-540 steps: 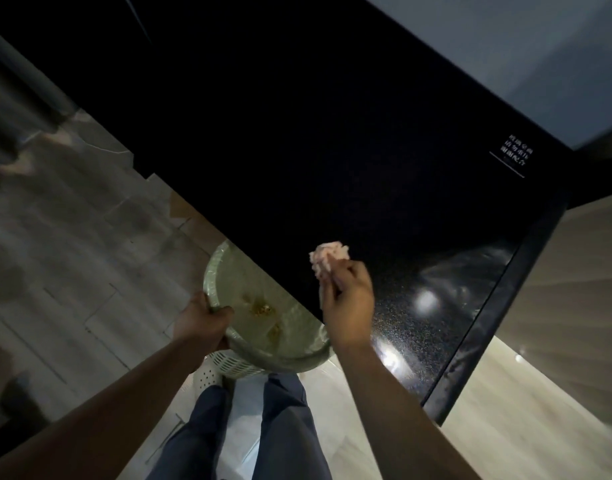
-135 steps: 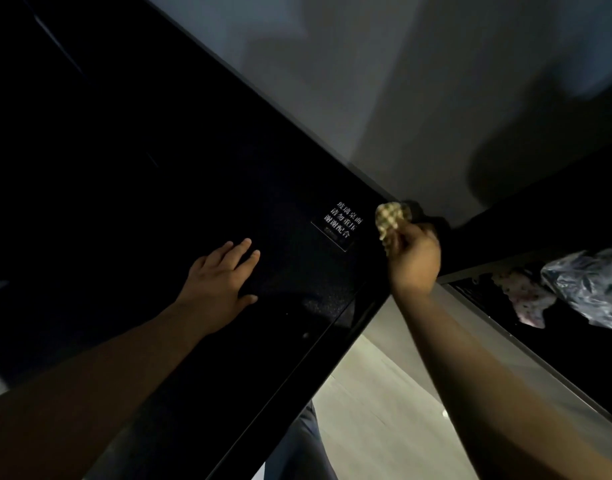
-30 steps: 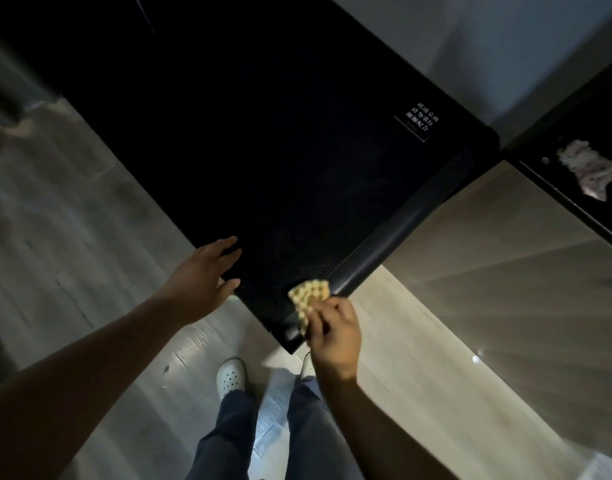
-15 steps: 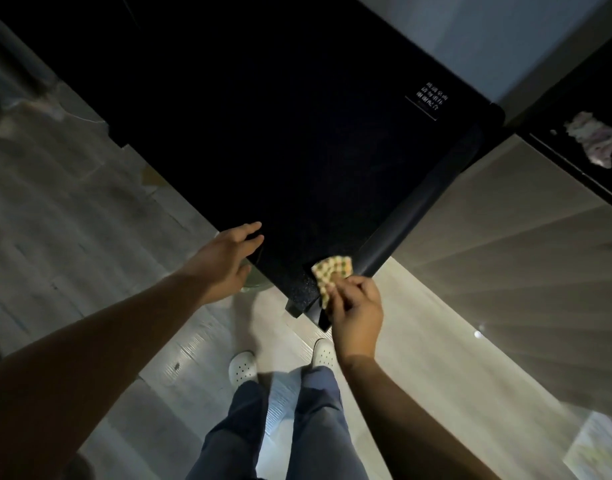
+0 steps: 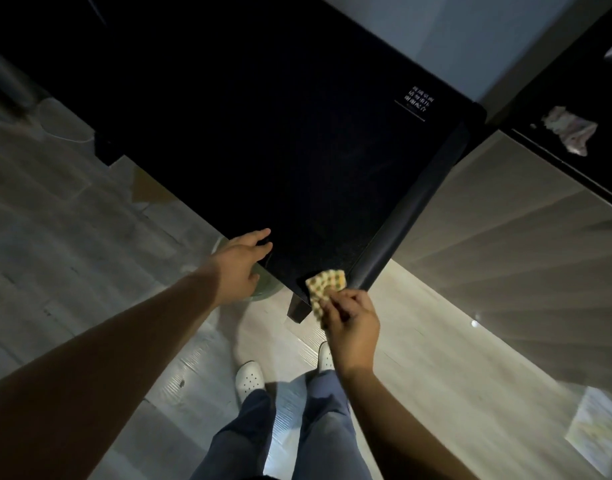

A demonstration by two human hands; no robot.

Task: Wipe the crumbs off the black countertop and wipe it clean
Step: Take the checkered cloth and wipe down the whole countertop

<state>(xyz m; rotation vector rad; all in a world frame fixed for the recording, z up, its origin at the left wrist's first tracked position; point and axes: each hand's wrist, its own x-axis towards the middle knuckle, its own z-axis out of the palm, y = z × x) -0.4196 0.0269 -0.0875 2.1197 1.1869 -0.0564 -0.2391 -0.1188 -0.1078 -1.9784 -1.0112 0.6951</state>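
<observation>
**Right hand** (image 5: 353,323): thumb and curled fingers pinch the near edge of a folded yellow-checked cloth (image 5: 327,289).

**Cloth:** its far part lies on the near corner of the black countertop (image 5: 297,150), and the rest hangs off the edge toward the hand.

**Bearing:** the whole unwiped run lies far and left of the grip. The counter's long axis runs away to the far left. No crumbs can be made out on the dark top.

**Left hand** (image 5: 240,265): fingers straight, holding nothing, at the near edge left of the corner. Contact with the edge cannot be told. The right hand is the nearer to the cloth.

**Below the left hand:** a pale green round container (image 5: 264,292), mostly hidden.

**Surface:** glossy black, with a white printed label (image 5: 417,102) at the far right corner.

**Room:**
- Grey plank floor (image 5: 72,237).
- White clogs (image 5: 249,377).
- A second dark counter to the far right, bearing a crumpled rag (image 5: 571,129).
</observation>
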